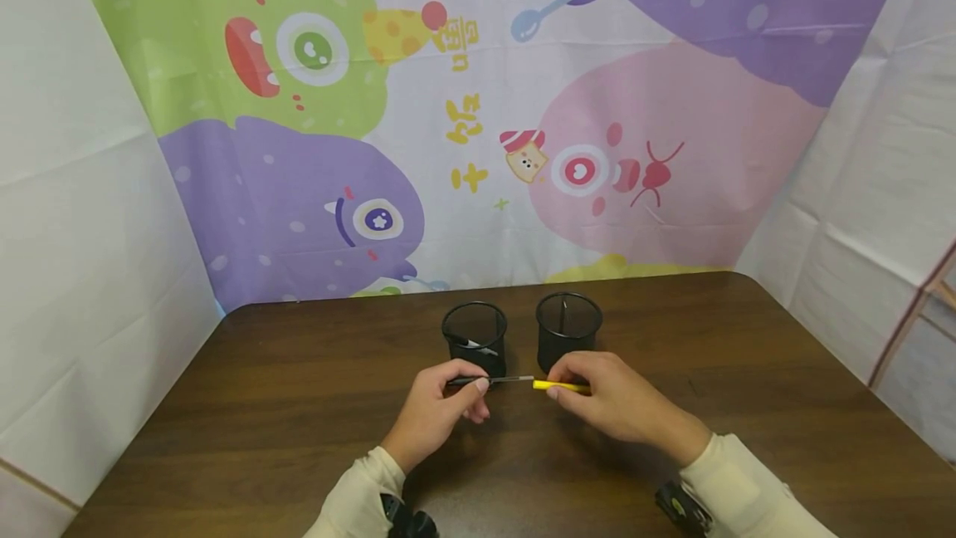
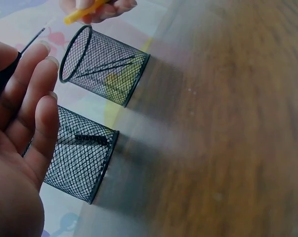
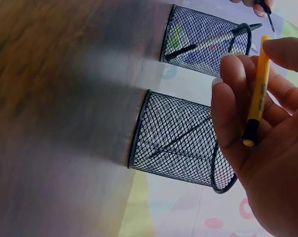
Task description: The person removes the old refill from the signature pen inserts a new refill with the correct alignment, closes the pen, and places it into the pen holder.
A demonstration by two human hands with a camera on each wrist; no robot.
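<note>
My left hand (image 1: 441,405) pinches a slim black-handled tool (image 2: 4,78) between thumb and fingers. Its thin shaft (image 1: 511,379) points right and ends in a pale tip. My right hand (image 1: 616,397) holds a yellow pen-like tube (image 3: 259,94) with a black end toward the palm. The tube's yellow end lies close to the shaft's tip, roughly in line with it in the head view. Behind the hands stand two black mesh pen cups. A black-and-white pen leans in the left cup (image 1: 478,362); thin dark sticks show inside the right cup (image 3: 176,140).
Both cups stand upright on a dark brown wooden table (image 1: 321,405). A cloth backdrop (image 1: 478,239) printed with cartoon monsters hangs at the table's far edge. White cloth panels (image 1: 82,189) flank both sides.
</note>
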